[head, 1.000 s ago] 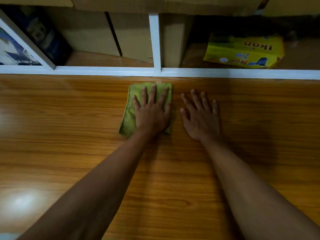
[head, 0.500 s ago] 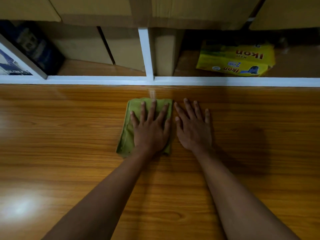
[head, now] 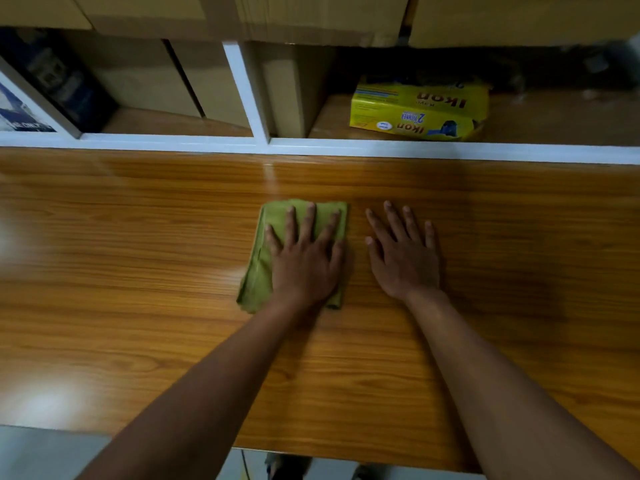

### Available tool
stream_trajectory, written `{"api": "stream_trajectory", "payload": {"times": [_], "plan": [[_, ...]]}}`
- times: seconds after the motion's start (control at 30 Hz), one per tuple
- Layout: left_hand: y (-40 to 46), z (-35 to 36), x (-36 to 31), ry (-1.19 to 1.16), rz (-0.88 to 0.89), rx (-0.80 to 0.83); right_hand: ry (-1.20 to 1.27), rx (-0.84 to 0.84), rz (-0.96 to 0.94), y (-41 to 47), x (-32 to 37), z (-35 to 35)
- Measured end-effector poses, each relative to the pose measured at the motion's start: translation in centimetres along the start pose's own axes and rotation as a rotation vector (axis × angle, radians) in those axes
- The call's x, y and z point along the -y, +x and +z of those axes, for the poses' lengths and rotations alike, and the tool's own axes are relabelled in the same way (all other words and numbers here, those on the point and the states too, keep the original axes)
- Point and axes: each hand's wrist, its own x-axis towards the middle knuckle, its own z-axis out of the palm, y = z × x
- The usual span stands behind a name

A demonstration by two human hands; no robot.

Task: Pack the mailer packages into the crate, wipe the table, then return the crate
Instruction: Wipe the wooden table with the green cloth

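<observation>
On the glossy wood-grain table (head: 138, 271), flat, spread hands: left (head: 304, 261) pressing folded green cloth (head: 258, 271), right (head: 403, 258) bare.

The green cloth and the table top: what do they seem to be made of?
Green cloth: soft woven or microfibre fabric, matte, folded with limp, wrinkled edges. Table top: wood or wood-look laminate, glossy; printed-looking grain and bright reflections suggest laminate, but this is uncertain.

White-framed wooden shelf unit (head: 246, 95): plain brown cardboard boxes (head: 145, 77), upright; yellow printed package (head: 419, 109), lying flat, right compartment; dark blue box (head: 65, 84), left.
</observation>
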Motion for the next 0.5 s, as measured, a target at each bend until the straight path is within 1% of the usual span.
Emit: {"api": "stream_trajectory", "payload": {"times": [0.07, 0.17, 0.23, 0.3, 0.37, 0.43, 0.5], "plan": [[4.3, 0.1, -0.4, -0.005, -0.005, -0.017, 0.002, -0.026, 0.005, 0.3, -0.2, 0.2], [11.4, -0.8, -0.7, -0.010, -0.085, 0.013, 0.011, -0.053, 0.012, 0.5, -0.2, 0.7], [13.1, -1.0, -0.9, 0.007, -0.111, 0.027, 0.010, -0.068, 0.006, 0.5, -0.3, 0.8], [11.1, -1.2, -0.9, 0.006, -0.103, 0.017, 0.030, -0.060, 0.004, 0.5, -0.4, 0.6], [6.8, -0.6, -1.0, 0.008, -0.076, -0.018, 0.041, -0.074, 0.001, 0.4, -0.3, 0.4], [3.3, 0.0, -1.1, 0.015, -0.042, -0.014, 0.042, -0.089, 0.003, 0.4, -0.1, 0.5], [4.0, 0.0, -0.7, 0.016, -0.038, 0.000, 0.037, -0.091, 0.005, 0.4, -0.2, 0.5]]}}
